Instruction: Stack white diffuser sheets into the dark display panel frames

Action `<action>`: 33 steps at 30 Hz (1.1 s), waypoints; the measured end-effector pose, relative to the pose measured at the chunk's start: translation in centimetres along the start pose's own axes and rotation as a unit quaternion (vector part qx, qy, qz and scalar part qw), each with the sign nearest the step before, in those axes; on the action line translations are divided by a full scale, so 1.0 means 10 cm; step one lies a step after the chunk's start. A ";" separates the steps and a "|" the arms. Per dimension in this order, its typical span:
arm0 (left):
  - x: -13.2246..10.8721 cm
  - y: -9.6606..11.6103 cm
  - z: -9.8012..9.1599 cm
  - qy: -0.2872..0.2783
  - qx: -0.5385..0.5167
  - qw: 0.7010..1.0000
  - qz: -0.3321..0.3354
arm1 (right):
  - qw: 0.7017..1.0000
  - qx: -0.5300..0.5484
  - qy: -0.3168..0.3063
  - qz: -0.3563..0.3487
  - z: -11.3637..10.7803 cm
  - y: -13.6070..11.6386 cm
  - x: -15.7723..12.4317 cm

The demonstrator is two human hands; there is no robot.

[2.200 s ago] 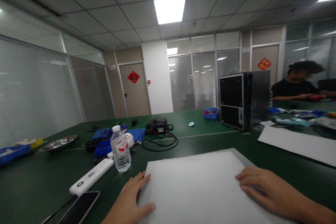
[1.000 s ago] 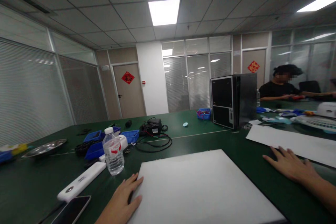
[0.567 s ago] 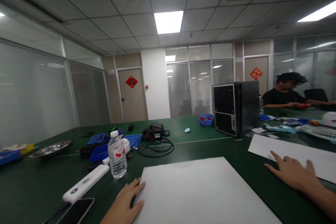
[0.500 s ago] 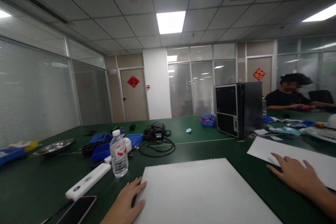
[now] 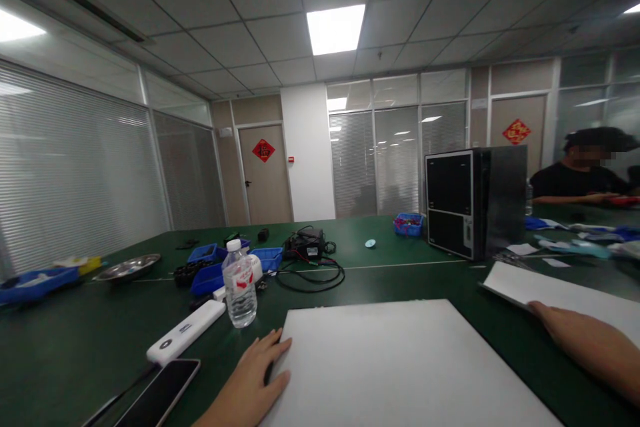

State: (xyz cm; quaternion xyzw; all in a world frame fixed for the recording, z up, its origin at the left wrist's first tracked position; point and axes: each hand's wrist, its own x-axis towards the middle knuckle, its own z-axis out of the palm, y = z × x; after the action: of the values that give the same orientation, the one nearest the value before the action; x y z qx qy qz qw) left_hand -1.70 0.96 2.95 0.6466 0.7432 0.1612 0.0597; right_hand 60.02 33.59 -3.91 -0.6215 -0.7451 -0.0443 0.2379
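Note:
A large white flat panel lies in front of me on the green table. My left hand rests at its left edge, fingers stretched and apart, with the fingertips and thumb touching the border. To the right, my right hand has hold of a second white panel by its near edge. The thumb side shows, while the fingers are mostly hidden. That panel's left corner appears raised slightly off the table, with a dark edge beneath it.
A water bottle, a white power strip and a phone are at left. Behind them are blue trays and a black adapter with cables. A computer case stands back right; a person sits beyond.
My right hand has gone from hovering with spread fingers to gripping the right-hand panel, whose left edge has tilted up. My left hand stays at the large panel. The view has turned slightly left.

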 end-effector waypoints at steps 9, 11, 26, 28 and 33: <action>0.05 -0.10 0.09 0.024 -0.006 1.000 0.012 | 0.969 0.204 -0.076 -0.119 -0.57 -1.51 -0.53; 0.07 -0.12 0.13 0.035 -0.015 0.999 0.014 | 0.954 0.276 -0.069 -0.097 -0.54 -1.60 -0.57; 0.07 -0.18 0.16 0.024 -0.017 0.999 0.025 | 0.970 0.132 -0.065 -0.194 -0.47 -1.57 -0.56; 0.08 -0.18 0.16 0.021 -0.016 0.999 0.029 | 0.966 0.133 -0.097 -0.199 -0.43 -1.56 -0.58; 0.08 -0.17 0.16 0.021 -0.025 0.999 0.030 | 0.945 0.203 -0.180 -0.185 -0.34 -1.49 -0.63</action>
State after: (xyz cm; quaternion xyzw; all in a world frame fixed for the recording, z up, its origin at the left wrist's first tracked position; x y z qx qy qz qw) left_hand -2.97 1.80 0.97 0.6635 0.7201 0.1951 0.0559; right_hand 47.62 23.35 -0.08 -0.4090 -0.8706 0.1775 0.2081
